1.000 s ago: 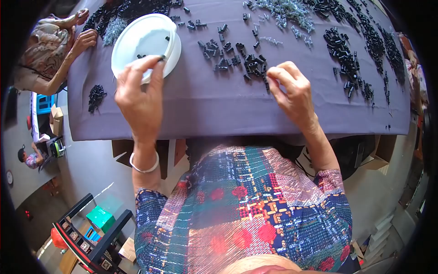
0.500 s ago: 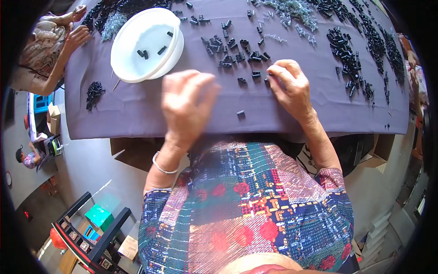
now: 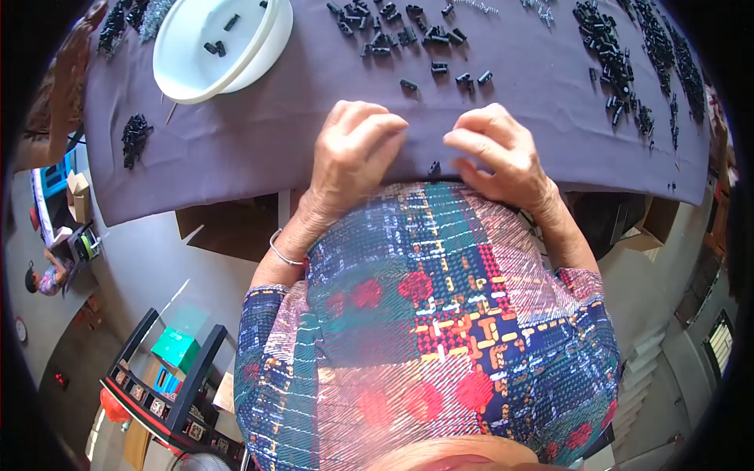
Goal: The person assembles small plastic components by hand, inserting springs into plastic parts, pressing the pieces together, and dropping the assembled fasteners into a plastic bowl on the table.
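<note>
My left hand [image 3: 355,151] hovers over the near part of the cloth, its fingers half bent and the thumb a little below them. Nothing shows between those fingertips. Opposite it, my right hand [image 3: 499,153] has curled fingers with its thumb apart, and I see nothing held in it. A small black piece [image 3: 434,167] is between the hands, close to the table's near edge. Beyond them lie a few short black cylindrical pieces, one to the left [image 3: 408,85] and a pair [image 3: 473,78] nearer my right hand. More such pieces [image 3: 381,39] are scattered behind.
A white plastic basin [image 3: 267,59] with a few black pieces stands at the back left of the purple-grey cloth [image 3: 236,149]. A small black heap [image 3: 136,140] lies left, larger black piles [image 3: 609,47] right. Another person's arm [image 3: 59,110] shows at the left edge.
The view has shifted, so the table edge appears higher. My hands have come closer together near that edge. The right fingers have left the row of black pieces.
</note>
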Motion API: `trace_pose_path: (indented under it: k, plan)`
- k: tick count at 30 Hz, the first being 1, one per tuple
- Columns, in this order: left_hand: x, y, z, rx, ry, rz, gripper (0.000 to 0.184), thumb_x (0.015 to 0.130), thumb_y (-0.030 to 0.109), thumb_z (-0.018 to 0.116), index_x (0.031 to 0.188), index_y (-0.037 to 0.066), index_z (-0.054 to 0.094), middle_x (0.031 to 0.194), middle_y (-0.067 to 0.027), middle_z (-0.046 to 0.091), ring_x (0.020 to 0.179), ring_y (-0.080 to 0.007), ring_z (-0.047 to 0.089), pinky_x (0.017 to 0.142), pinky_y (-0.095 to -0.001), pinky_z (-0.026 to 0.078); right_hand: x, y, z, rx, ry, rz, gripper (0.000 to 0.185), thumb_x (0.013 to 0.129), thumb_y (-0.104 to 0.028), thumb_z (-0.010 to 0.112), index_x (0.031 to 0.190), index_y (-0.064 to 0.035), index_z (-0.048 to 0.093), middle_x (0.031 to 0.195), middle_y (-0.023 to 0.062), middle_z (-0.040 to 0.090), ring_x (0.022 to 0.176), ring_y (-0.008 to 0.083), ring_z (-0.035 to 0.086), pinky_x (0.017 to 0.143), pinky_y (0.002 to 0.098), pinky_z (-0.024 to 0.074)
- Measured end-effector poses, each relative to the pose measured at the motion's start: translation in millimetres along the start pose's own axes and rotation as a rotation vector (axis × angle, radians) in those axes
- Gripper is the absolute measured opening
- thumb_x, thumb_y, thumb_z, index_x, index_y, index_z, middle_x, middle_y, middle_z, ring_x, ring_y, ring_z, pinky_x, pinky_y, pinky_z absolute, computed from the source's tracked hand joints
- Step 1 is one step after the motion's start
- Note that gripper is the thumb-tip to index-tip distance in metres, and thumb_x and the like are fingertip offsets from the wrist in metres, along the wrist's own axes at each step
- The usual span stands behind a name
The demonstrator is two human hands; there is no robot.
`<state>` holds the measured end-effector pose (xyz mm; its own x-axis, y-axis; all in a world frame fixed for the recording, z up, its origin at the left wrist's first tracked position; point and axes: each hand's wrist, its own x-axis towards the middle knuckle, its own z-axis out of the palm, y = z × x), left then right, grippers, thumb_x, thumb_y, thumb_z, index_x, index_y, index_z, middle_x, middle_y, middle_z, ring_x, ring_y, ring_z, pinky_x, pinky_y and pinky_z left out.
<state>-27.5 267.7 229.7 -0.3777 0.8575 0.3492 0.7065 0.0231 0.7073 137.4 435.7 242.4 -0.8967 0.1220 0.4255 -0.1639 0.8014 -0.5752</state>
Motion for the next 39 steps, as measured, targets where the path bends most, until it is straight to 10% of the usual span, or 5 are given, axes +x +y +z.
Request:
trace_pose_path:
  k: [8,27,39]
  plan:
    - [4.5,-1.7,-12.5,-0.153,-0.051,-0.103,0.020,0.073,-0.003,0.075,0.092,0.003,0.068,0.091,-0.0106,0.065,0.084,-0.0230,0.066,0.073,-0.0307,0.053,3.0,4.3,21.0,-0.128,-0.114,-0.194,0.024,0.062,-0.015,0.067,0.084,-0.0119,0.058,0.087,0.0023,0.055,0.076,0.0182,0.055,0.060,0.0330,0.0414]
    - [41.8,-9.9,8.8,0.074,-0.038,-0.028,0.015,0.076,0.001,0.068,0.090,0.005,0.063,0.093,-0.0103,0.061,0.088,-0.0289,0.061,0.075,-0.0382,0.051,56.2,65.9,-22.6,-0.284,0.377,0.156,0.017,0.074,-0.001,0.070,0.090,-0.0053,0.065,0.084,0.0097,0.062,0.080,0.0284,0.061,0.070,0.0399,0.0513]
    - [31.8,-7.8,11.8,-0.063,0.096,-0.024,0.016,0.075,-0.002,0.072,0.089,0.003,0.065,0.089,-0.0122,0.066,0.084,-0.0300,0.065,0.074,-0.0379,0.054,96.7,110.2,-12.5,-0.483,0.009,0.250,0.011,0.077,-0.012,0.072,0.086,-0.0108,0.066,0.089,0.0053,0.059,0.092,0.0251,0.058,0.077,0.0382,0.0478]
